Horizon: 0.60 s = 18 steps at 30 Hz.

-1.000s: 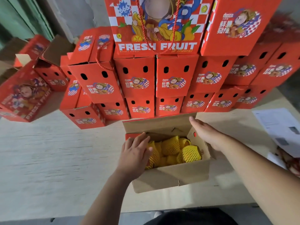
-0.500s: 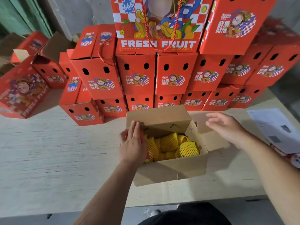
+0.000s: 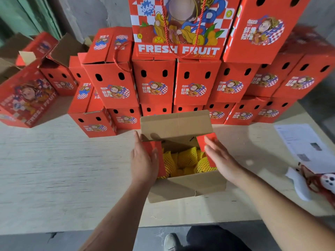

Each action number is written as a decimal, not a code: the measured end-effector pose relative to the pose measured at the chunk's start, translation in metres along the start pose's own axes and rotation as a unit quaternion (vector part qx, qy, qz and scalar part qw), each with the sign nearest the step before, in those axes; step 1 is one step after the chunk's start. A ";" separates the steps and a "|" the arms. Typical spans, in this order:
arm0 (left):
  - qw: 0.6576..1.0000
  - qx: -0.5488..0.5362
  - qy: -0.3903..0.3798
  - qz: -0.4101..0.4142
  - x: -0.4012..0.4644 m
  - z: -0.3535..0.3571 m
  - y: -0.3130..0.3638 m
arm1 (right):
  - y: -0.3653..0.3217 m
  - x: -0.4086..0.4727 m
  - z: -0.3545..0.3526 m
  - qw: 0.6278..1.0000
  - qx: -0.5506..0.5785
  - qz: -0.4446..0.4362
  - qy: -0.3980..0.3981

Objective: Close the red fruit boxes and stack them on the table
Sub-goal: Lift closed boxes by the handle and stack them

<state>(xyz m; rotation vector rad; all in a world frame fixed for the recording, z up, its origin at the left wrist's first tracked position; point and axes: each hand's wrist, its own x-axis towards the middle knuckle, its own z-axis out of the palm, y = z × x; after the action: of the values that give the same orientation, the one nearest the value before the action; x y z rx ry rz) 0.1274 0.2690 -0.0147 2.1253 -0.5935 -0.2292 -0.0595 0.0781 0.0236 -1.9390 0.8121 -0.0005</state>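
Left grip [image 3: 144, 160] flat and open-palmed against the small red left side flap [image 3: 154, 156], nothing clasped, just pressing it inward; right grip [image 3: 217, 156] likewise open, fingers [image 3: 209, 144] spread behind the small red right side flap [image 3: 206, 147], tipping it over the contents. Both short flaps pushed first, probably so the long ones can fold over them. Open red cardboard fruit box [image 3: 188, 187] sitting on the pale wooden worktop [image 3: 63, 169] near its front edge, yellow foam-netted fruit [image 3: 184, 160] showing inside. Far brown flap [image 3: 176, 124] upright, near one folded outward. Stacked wall of closed red boxes [image 3: 192, 82] just behind, close for stacking
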 end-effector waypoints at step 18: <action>0.969 -0.242 -0.015 -0.040 0.002 0.000 -0.011 | 0.121 -0.093 0.031 0.978 -0.172 -0.011 0.119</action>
<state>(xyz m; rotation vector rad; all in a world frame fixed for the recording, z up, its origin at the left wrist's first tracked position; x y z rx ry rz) 0.1326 0.2732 -0.0236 1.6742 -0.4173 -0.4074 -0.1863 0.1190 -0.0578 -2.3046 0.9999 -0.1148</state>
